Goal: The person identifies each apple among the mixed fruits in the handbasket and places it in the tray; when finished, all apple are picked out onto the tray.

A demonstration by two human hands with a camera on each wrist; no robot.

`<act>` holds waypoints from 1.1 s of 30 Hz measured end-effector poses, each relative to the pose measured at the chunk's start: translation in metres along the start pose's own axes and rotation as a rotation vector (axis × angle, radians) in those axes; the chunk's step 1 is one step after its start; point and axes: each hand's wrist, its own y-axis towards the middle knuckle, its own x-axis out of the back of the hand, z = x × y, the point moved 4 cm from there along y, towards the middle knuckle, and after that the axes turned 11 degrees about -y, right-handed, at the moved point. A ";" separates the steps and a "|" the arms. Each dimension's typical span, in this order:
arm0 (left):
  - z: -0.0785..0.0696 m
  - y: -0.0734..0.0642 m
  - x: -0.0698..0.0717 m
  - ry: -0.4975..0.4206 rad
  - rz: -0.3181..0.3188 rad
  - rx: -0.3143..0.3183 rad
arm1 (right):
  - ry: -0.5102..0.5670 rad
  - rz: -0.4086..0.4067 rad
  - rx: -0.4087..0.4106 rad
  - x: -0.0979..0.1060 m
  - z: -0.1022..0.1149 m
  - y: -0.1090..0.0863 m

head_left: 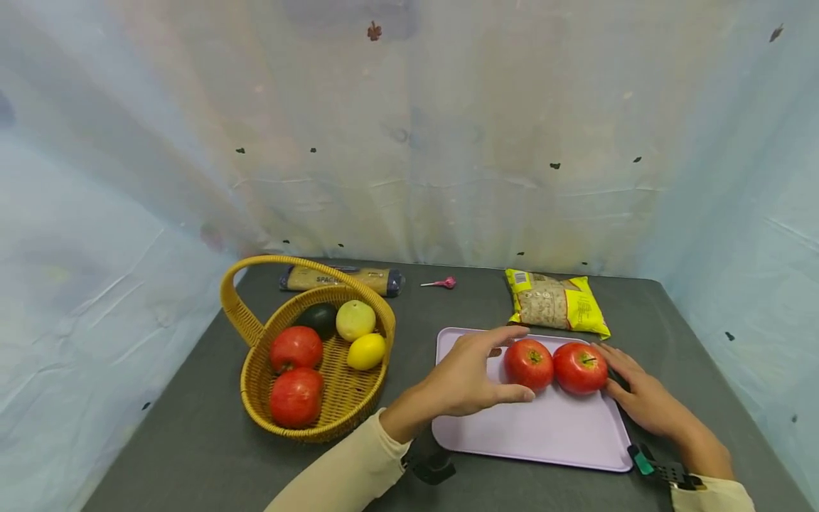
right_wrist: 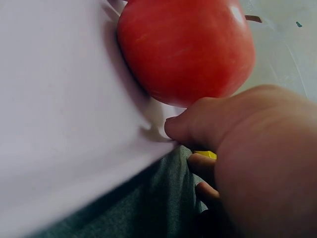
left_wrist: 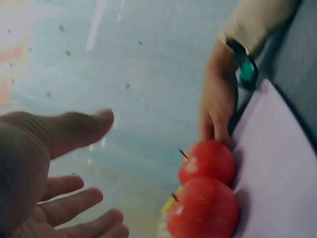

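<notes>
Two red apples, a left one (head_left: 528, 365) and a right one (head_left: 580, 368), sit side by side on a pale lilac tray (head_left: 531, 435). My left hand (head_left: 470, 373) hovers by the left apple, thumb and fingers spread apart around its near side with a gap. The left wrist view shows that hand (left_wrist: 64, 173) holding nothing. At the tray's right edge is my right hand (head_left: 646, 395), close beside the right apple. In the right wrist view its thumb (right_wrist: 198, 124) lies at the tray rim just under the apple, with other fingers outside the rim, partly hidden.
A yellow wicker basket (head_left: 256, 405) on the left holds two red fruits, a yellow-green fruit (head_left: 355, 320), a lemon (head_left: 367, 351) and a dark avocado-like fruit (head_left: 320, 318). Behind are a spaghetti pack (head_left: 371, 279), a pink lollipop (head_left: 450, 282) and a yellow snack bag (head_left: 557, 302).
</notes>
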 end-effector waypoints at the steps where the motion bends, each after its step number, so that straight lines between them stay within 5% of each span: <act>1: -0.004 -0.007 0.004 -0.047 0.013 -0.032 | -0.001 -0.002 0.004 0.000 0.000 0.000; 7: -0.013 -0.055 0.041 -0.240 0.055 -0.109 | 0.001 0.004 0.003 -0.001 -0.001 0.000; 13: -0.008 -0.109 0.096 -0.217 0.027 -0.080 | 0.004 0.005 0.003 -0.001 -0.002 -0.001; 17: 0.000 -0.146 0.137 -0.087 -0.025 -0.037 | -0.001 0.013 -0.003 -0.001 -0.002 0.000; 24: 0.005 -0.195 0.190 0.196 -0.072 0.139 | -0.012 0.019 -0.012 -0.002 -0.002 0.001; 29: 0.011 -0.205 0.203 0.324 -0.066 0.236 | -0.005 0.027 -0.022 -0.001 -0.002 0.001; 33: 0.023 -0.202 0.198 0.475 -0.033 0.290 | -0.006 0.027 -0.023 -0.002 -0.002 0.001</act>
